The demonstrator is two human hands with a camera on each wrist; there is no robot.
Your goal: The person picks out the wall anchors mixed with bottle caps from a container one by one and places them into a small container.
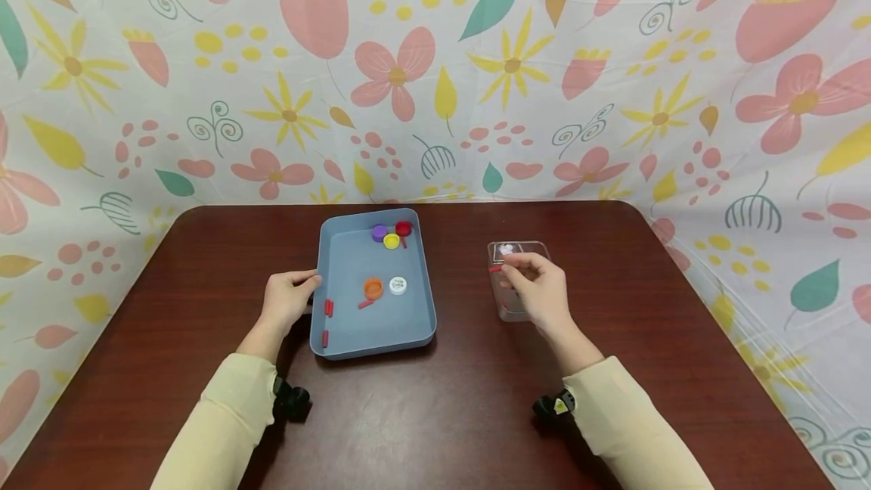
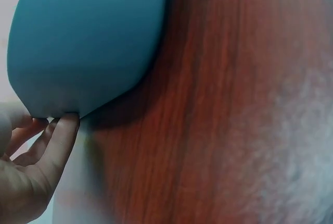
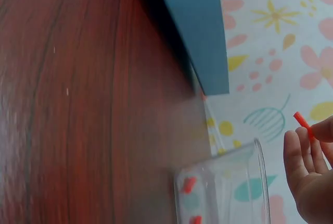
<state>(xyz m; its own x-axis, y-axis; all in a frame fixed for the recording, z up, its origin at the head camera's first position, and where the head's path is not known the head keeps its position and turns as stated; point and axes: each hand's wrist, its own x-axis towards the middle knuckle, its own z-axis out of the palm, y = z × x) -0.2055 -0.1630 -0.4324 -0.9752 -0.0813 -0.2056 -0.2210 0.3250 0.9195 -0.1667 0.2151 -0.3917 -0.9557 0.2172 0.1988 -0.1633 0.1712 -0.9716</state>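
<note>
My left hand (image 1: 287, 299) pinches the left rim of a blue-grey tray (image 1: 374, 327); in the left wrist view, fingertips (image 2: 67, 122) press its outer wall. Inside the tray are a purple cap (image 1: 379, 233), a yellow cap (image 1: 391, 241), a red cap (image 1: 404, 228), an orange cap (image 1: 373, 288), a white round piece (image 1: 398, 285) and several short red sticks (image 1: 329, 308). My right hand (image 1: 540, 289) pinches one short red stick (image 3: 303, 124) between thumb and fingers, above a clear plastic box (image 1: 513, 313). More red pieces (image 3: 189, 184) lie in that box.
The box stands right of the tray on a dark brown wooden table (image 1: 463, 414). Something small and white (image 1: 506, 249) sits in the box's far part. Behind the table hangs a floral cloth (image 1: 442, 150).
</note>
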